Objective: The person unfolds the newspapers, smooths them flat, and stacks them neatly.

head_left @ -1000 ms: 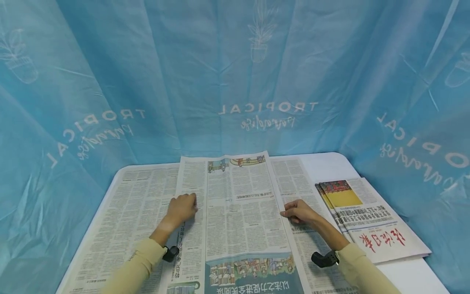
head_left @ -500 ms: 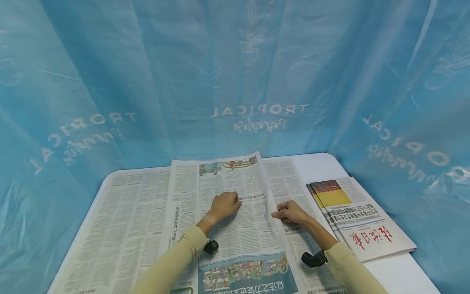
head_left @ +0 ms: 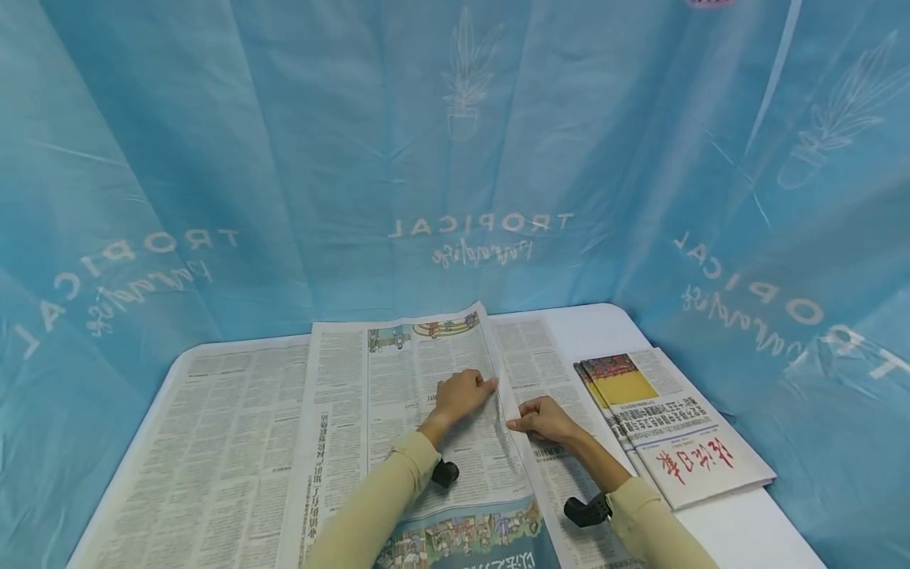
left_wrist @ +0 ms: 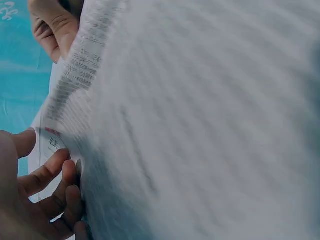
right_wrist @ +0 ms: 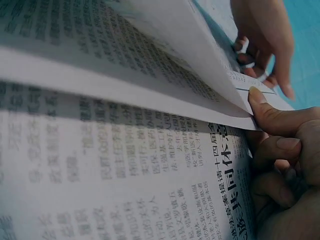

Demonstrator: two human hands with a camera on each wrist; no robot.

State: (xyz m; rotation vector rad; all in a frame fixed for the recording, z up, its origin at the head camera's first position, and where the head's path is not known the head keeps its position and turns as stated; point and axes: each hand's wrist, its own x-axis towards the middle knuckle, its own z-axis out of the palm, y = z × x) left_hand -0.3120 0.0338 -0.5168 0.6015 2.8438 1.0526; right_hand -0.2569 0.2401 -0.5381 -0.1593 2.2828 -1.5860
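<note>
An open newspaper sheet (head_left: 412, 371) with a coloured illustration near the front lies over a wider spread newspaper (head_left: 227, 427). My right hand (head_left: 543, 419) pinches the sheet's right edge between thumb and fingers; the right wrist view shows the thumb (right_wrist: 262, 107) on top of the lifted paper edge (right_wrist: 220, 112). Just left of it, my left hand (head_left: 465, 393) is over the sheet close to the same edge. In the left wrist view its fingers (left_wrist: 47, 175) are loosely bent, with the thumb apart and nothing gripped.
Folded newspapers (head_left: 682, 442) with red lettering lie stacked on the right of the white table (head_left: 590, 328). A blue printed curtain (head_left: 426, 158) hangs close behind the table and along its sides.
My left hand has moved right across the sheet, from its left part to near its right edge. The right hand keeps pinching that edge. The view has shifted, so everything appears farther left.
</note>
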